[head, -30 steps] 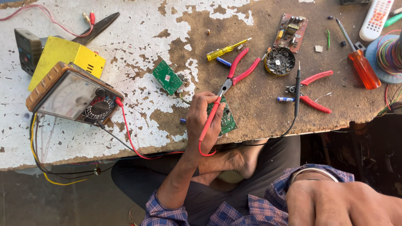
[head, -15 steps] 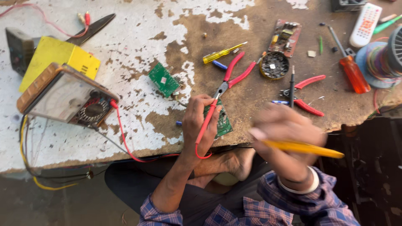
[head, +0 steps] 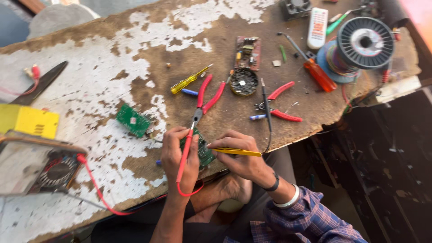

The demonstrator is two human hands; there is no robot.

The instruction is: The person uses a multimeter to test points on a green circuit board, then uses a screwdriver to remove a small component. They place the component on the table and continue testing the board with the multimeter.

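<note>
My left hand grips a red test probe and steadies a small green circuit board at the bench's near edge. The probe's red lead runs left to a multimeter. My right hand holds a yellow-handled tool, its tip over the same board. Both hands meet over the board, which they largely hide.
On the worn bench lie a second green board, red-handled pliers, red cutters, a yellow screwdriver, an orange screwdriver, a wire spool, a white remote and a yellow box.
My right hand rose from my lap with the yellow-handled tool and brought it to the board. The view shifted right; my left hand stayed on the probe.
</note>
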